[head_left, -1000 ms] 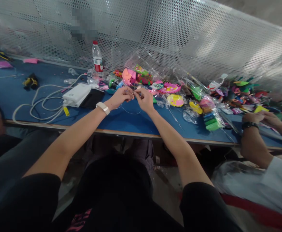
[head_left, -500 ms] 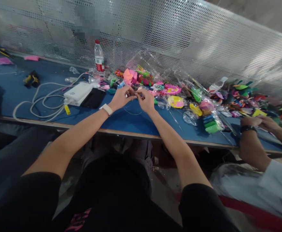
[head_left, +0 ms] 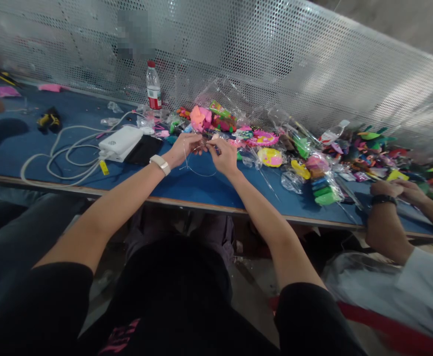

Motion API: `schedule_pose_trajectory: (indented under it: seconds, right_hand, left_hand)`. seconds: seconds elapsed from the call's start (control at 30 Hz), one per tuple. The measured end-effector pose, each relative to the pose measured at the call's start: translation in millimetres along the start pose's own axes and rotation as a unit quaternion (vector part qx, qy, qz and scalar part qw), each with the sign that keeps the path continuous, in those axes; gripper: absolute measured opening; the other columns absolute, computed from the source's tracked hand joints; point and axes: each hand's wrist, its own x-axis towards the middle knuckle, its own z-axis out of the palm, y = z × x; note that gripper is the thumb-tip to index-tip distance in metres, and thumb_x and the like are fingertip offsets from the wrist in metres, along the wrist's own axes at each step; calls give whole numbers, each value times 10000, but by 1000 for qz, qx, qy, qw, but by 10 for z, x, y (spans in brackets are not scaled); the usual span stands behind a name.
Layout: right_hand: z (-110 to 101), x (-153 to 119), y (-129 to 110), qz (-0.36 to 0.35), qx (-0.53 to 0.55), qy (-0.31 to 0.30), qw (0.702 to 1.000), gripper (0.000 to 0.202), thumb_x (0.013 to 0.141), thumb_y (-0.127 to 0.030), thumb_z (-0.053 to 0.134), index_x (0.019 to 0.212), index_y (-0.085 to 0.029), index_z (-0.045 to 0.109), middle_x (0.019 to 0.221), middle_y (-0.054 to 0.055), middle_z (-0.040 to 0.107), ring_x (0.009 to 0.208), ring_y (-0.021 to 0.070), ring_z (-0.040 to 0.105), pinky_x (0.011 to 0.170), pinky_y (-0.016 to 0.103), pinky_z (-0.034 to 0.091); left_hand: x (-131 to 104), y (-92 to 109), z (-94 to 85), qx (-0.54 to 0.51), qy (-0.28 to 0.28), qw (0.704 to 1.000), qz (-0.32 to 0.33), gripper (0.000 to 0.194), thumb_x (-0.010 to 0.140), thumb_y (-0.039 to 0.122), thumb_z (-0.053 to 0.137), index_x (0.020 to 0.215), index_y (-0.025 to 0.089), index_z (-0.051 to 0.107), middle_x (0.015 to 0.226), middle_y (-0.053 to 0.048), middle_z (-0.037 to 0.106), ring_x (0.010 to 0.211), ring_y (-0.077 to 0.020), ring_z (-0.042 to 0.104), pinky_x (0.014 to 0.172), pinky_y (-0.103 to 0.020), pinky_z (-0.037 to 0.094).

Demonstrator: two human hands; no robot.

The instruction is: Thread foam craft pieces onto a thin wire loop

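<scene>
At frame centre, apparently pinching with left hand (head_left: 180, 149) and right hand (head_left: 224, 155) a thin strand (head_left: 201, 175), hanging in a slack loop over the bench (head_left: 211, 192), liable to tangle if tugged unevenly.

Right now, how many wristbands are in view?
2: a white wristband on the person's left wrist and a black wristband on the co-worker at right; others may be hidden.

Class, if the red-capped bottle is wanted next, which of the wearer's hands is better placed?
Probably the left hand: it is nearer the bottle, while the right hand is farther away, on the left hand's other side. A thread loops below both hands, so neither looks entirely free.
</scene>
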Motion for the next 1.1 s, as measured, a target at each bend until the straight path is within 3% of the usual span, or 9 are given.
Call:
schedule_pose_trajectory:
  seconds: [0.17, 0.33, 0.53, 0.7, 0.93, 1.1]
  right_hand:
    - [2, 5, -27, -11, -8, 6, 1000, 364, 1130, -433, 468, 1085, -255, 781, 1069, 64, 817, 957, 230, 752, 886, 378, 568]
    - [-2, 9, 22, -29, -51, -15, 998, 343, 1127, -380, 467, 1120, -259, 787, 1095, 74, 826, 991, 251, 751, 896, 404, 535]
    - [4, 23, 34, -56, -85, -55, 993, 344, 1131, -358, 462, 1122, -266, 793, 1055, 78, 831, 940, 247, 742, 901, 411, 504]
    - [-8, 8, -11, -15, -46, -12, 999, 344, 1137, -400, 469, 1107, -249, 776, 1109, 86, 818, 996, 252, 751, 904, 395, 520]
    - [9, -22, -23, 4, -10, 25, 1000, 431, 1135, -512, 445, 1065, -248, 779, 1018, 70, 803, 885, 224, 736, 858, 376, 560]
    - [9, -22, -56, 11, -14, 37, 999, 450, 1139, -527, 432, 1076, -242, 775, 990, 66, 792, 826, 204, 721, 838, 358, 563]
  left_hand:
    - [9, 12, -28, 26, -19, 999, -6, 486, 1043, 535, 426, 898, 170, 712, 935, -199, 812, 733, -247, 732, 696, -438, 601]
    - [10, 24, -52, -49, -19, 998, -36, 399, 970, 530, 559, 848, 180, 707, 876, -171, 806, 692, -219, 703, 652, -395, 581]
    - [38, -41, -108, -31, -44, 997, -53, 408, 993, 494, 487, 774, 197, 661, 835, -156, 800, 666, -218, 702, 592, -374, 546]
    - [19, -19, -96, -31, -51, 997, -45, 417, 1043, 532, 517, 868, 198, 695, 940, -161, 800, 705, -205, 714, 625, -371, 536]
    - [-25, -12, -44, -31, -66, 995, -65, 452, 1053, 628, 565, 868, 229, 671, 951, -139, 777, 725, -199, 715, 644, -373, 528]
    - [-46, -16, -15, -33, -120, 985, -118, 574, 1061, 712, 477, 832, 215, 652, 933, -153, 771, 700, -189, 700, 625, -350, 547]
